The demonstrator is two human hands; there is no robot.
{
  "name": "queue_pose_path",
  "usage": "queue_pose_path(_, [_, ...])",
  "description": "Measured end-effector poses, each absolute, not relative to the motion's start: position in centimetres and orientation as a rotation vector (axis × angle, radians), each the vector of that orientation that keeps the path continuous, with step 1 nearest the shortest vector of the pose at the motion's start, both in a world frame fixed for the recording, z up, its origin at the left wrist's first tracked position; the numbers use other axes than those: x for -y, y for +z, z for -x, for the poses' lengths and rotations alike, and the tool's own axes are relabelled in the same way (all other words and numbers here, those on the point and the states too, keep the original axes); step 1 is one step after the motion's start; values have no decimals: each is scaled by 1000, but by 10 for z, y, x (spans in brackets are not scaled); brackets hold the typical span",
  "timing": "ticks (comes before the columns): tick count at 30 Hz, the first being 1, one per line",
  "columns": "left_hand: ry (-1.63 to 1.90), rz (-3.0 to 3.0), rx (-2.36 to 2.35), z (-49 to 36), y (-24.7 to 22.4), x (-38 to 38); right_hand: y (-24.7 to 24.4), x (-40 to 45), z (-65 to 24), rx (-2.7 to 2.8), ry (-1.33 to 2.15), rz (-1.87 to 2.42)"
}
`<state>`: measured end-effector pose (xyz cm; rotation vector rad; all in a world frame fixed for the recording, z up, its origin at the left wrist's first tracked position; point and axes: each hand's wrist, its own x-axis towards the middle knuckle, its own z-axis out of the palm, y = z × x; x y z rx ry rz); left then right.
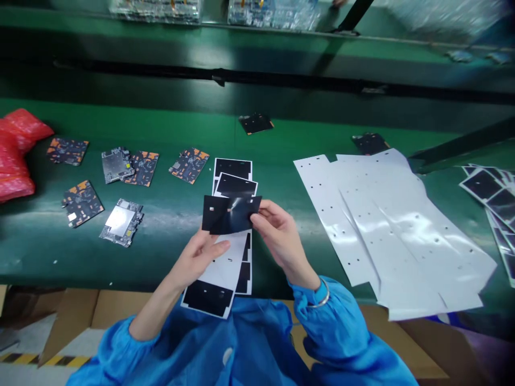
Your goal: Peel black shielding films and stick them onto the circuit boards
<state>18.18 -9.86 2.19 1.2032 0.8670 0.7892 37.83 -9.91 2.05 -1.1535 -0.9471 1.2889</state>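
The right hand point(284, 241) pinches the right edge of a black film sheet point(231, 214), its thumb on top and its fingers curled behind, so that grip is pressed firmly together on the sheet. The sheet is held up in the air above the table point(38, 252), bowed slightly, with a streak of glare across its glossy face. The left hand point(197, 258) is spread across a white backing strip point(225, 268) carrying more black pieces, close under the sheet's lower edge; whether it also pinches the sheet, I cannot tell. Holding the film by its edges, as the right hand does, seems the sound way to work: it keeps fingerprints off the shiny face and avoids creasing the thin material, and a gentle, even bow should be safer than a sharp bend. Two black film pieces point(233, 168) lie just beyond the hands, and white perforated liner sheets point(386, 225) spread out to the right. Printed circuit boards with orange patches point(82, 203) and metal-shielded boards point(121, 222) lie to the left, near a red plastic bag point(16, 155). A metal bangle point(322, 296) circles the right wrist at the blue sleeve point(338, 327). No brand, label or legible writing can be read anywhere in view.
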Motion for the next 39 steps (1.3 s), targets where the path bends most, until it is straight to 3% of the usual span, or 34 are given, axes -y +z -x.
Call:
queue_pose_path(3, [668, -1748, -1013, -169, 32, 74, 25, 98, -384, 1091, 995, 1281])
queue_pose_path(6, [599, -2264, -1370, -156, 33, 24, 28, 100, -392, 1331, 482, 1364])
queue_pose_path(9, [454, -2430, -1666, -150, 22, -29, 33, 104, -400, 1529, 95, 1336])
queue_pose_path(12, [444, -2415, -1712, -147, 11, -53, 39, 110, -407, 1607, -33, 1317])
queue_pose_path(16, [723, -2320, -1596, -138, 19, -23, 49, 119, -415, 1431, 274, 1307])
queue_pose_path(22, [968, -2419, -986, -146, 77, 55, 77, 118, -400, 1091, 1000, 1074])
queue_pose_path(28, [1092, -2275, -796, -157, 93, 65, 96, 120, -380, 1182, 1006, 1069])
queue_pose_path(39, [912, -2018, -740, -148, 98, 67, 101, 134, -394, 1167, 1094, 1206])
